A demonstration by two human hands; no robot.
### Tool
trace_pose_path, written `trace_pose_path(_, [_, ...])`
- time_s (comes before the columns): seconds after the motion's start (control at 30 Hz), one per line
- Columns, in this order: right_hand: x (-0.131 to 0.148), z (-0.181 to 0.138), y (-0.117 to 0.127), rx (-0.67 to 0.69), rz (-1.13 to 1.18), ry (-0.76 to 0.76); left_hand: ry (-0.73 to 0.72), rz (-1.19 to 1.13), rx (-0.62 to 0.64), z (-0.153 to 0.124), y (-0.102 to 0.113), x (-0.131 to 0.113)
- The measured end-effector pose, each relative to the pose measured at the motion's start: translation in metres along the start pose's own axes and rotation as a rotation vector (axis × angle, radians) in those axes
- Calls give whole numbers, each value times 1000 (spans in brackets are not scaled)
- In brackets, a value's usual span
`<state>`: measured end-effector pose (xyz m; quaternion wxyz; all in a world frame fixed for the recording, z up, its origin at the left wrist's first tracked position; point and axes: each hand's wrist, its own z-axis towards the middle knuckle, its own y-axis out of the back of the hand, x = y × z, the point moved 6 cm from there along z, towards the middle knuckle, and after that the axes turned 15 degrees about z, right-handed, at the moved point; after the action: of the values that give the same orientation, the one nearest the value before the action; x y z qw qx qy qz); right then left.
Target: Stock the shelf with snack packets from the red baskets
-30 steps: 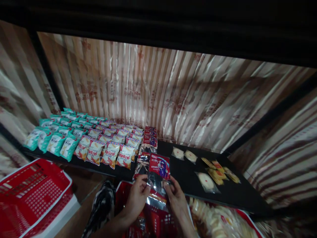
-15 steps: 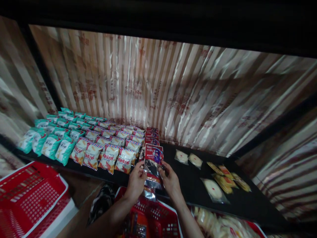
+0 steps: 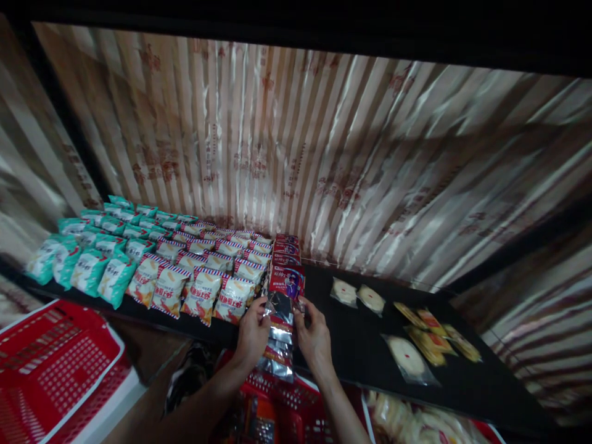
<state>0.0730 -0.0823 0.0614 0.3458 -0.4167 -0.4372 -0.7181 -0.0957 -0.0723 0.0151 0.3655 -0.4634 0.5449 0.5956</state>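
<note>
A dark red and black snack packet [image 3: 283, 285] with white print lies between my two hands at the front of a row of like packets. My left hand [image 3: 252, 334] pinches its left edge, thumb and fingers closed. On the opposite edge, my right hand [image 3: 314, 333] grips it the same way. Behind it, matching red packets [image 3: 285, 245] stretch back toward the wall. Below my fingers, shiny silver and red packet ends [image 3: 277, 361] overlap one another and stick out past the shelf's front edge. Whether they belong to one held stack cannot be made out.
White and orange snack bags [image 3: 201, 293] stand left of the red row, with teal bags [image 3: 90, 271] beyond. Clear-wrapped round flat items [image 3: 407, 357] and yellow packets [image 3: 430, 339] lie on the black shelf [image 3: 351, 345]. Red baskets [image 3: 60, 364] sit below, and a striped sheet [image 3: 277, 142] hangs behind.
The held packet has come down and back against the red row, and more silver packet ends show below my hands. My view has tilted slightly downward.
</note>
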Motion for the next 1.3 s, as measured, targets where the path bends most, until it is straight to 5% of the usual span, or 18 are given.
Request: trace_pose_path(1.3, [-13,0,-15,-3,-34,40,-356,583,-141,-19,1,-20])
